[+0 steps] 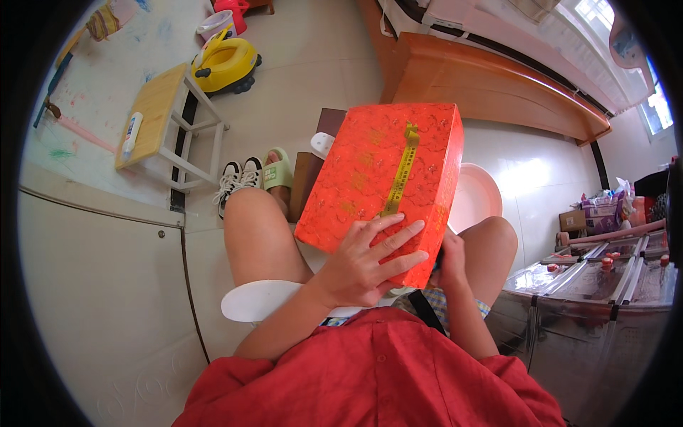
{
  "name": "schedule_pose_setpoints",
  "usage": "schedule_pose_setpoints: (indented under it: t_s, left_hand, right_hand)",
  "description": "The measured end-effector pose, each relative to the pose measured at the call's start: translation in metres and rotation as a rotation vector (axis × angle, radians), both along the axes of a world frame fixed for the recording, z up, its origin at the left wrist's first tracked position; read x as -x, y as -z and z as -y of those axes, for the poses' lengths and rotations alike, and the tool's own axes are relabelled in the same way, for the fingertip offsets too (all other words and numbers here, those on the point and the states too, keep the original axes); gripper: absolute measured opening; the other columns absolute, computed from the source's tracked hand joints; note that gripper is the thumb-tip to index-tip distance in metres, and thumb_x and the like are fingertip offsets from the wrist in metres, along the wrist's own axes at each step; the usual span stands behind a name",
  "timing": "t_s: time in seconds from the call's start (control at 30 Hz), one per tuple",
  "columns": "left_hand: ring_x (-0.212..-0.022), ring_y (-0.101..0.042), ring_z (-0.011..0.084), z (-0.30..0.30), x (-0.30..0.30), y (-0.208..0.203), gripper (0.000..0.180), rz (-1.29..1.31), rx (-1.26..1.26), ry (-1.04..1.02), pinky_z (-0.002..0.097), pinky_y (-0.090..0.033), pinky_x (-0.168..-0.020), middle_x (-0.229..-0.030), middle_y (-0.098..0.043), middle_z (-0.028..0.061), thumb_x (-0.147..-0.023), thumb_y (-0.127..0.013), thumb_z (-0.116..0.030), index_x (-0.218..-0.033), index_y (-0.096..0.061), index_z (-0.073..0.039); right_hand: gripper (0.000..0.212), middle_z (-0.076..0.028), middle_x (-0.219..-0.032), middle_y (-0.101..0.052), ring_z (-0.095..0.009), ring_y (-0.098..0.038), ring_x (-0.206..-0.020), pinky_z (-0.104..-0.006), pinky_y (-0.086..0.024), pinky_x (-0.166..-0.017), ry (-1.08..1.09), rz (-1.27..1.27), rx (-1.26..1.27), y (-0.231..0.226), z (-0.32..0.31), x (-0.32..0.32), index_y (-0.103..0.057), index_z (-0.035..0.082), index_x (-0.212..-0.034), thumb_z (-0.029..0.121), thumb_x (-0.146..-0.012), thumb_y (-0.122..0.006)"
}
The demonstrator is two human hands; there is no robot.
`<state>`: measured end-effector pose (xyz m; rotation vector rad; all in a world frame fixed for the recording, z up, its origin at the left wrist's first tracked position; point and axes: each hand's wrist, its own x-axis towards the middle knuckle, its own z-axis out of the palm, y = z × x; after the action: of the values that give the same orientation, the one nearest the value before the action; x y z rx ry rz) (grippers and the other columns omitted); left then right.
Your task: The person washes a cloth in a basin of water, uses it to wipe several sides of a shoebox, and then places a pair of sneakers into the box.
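Note:
A large red patterned box (363, 160) with a gold ribbon-like strip (403, 171) tilts over my lap, between my knees. My left hand (359, 263) lies across its near end, fingers spread over the top face; the thumb is hidden. Beside the box's near right corner, my right hand (452, 262) is closed. Something dark shows next to its fingers, too little of it to name. Beneath the box, part of a brown box (304, 178) and a white object with holes (321, 145) peek out.
A pink basin (480, 191) sits right of the box. To the left stand a wooden-topped stool (153, 117) bearing a white tube (131, 135), a yellow ride-on toy (231, 65), sneakers (238, 178) and a green slipper (277, 171). Clear storage bins (583, 277) line the right side.

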<state>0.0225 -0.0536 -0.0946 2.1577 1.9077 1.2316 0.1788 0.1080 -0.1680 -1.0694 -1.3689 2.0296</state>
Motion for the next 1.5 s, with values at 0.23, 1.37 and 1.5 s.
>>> schedule_pose_setpoints:
  t_s: [0.23, 1.37, 1.5]
  left_hand:
    - [-0.122, -0.047, 0.0369, -0.005, -0.003, -0.01, 0.06, 0.147, -0.141, -0.102, 0.0454, -0.042, -0.091, -0.143, -0.044, 0.0146, -0.064, -0.076, -0.017, -0.121, -0.057, -0.017]
    - [-0.117, -0.047, 0.0284, 0.173, 0.002, -0.006, 0.102, 0.606, 0.177, -0.989, 0.0392, -0.039, -0.098, -0.13, -0.043, 0.018, -0.069, -0.079, -0.005, -0.146, -0.012, -0.002]
    - [-0.089, -0.058, 0.028, 0.176, -0.024, -0.029, 0.099, 0.709, 0.453, -1.1, 0.0359, -0.048, -0.081, -0.111, -0.055, 0.0181, -0.065, -0.076, -0.001, -0.144, -0.016, -0.006]
  right_hand:
    - [0.05, -0.011, -0.102, -0.063, -0.015, -0.06, -0.083, -0.0256, -0.05, -0.069, -0.045, 0.089, -0.273, -0.033, -0.04, -0.025, -0.05, -0.001, -0.129, 0.037, -0.098, -0.046]
    - [0.044, -0.012, -0.097, -0.066, -0.032, -0.065, -0.085, -0.0426, -0.051, -0.074, -0.977, 0.493, -1.038, -0.082, 0.056, 0.053, -0.064, 0.007, -0.112, 0.036, -0.079, -0.069]
    - [0.042, -0.014, -0.098, -0.067, -0.033, -0.065, -0.085, -0.0429, -0.052, -0.076, -1.09, 0.591, -1.068, -0.073, 0.058, 0.059, -0.066, 0.007, -0.106, 0.035, -0.076, -0.071]
